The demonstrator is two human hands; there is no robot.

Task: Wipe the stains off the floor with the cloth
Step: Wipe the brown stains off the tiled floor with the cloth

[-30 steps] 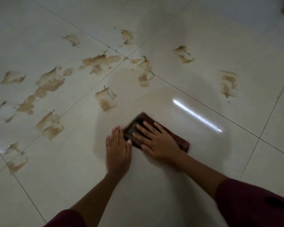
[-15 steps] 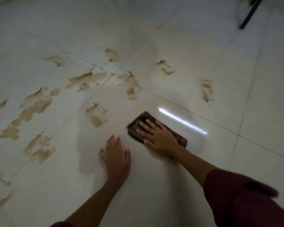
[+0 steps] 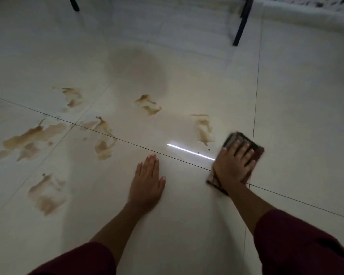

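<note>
My right hand presses flat on a dark brown folded cloth lying on the pale tiled floor, at the right of the view. Just left of the cloth's far end is a brown stain. More brown stains spread to the left: one farther out, one on a tile joint, a large one and a near one. My left hand rests flat on the floor with fingers together, holding nothing, about a hand's width left of the cloth.
Two black furniture legs stand at the far side, one at the upper right and another at the upper left. A bright light streak reflects on the tile between my hands. Dark red sleeves cover my forearms.
My right hand has slid the cloth to the right, away from my left hand, up beside the rightmost stain. The view has tilted up, showing furniture legs.
</note>
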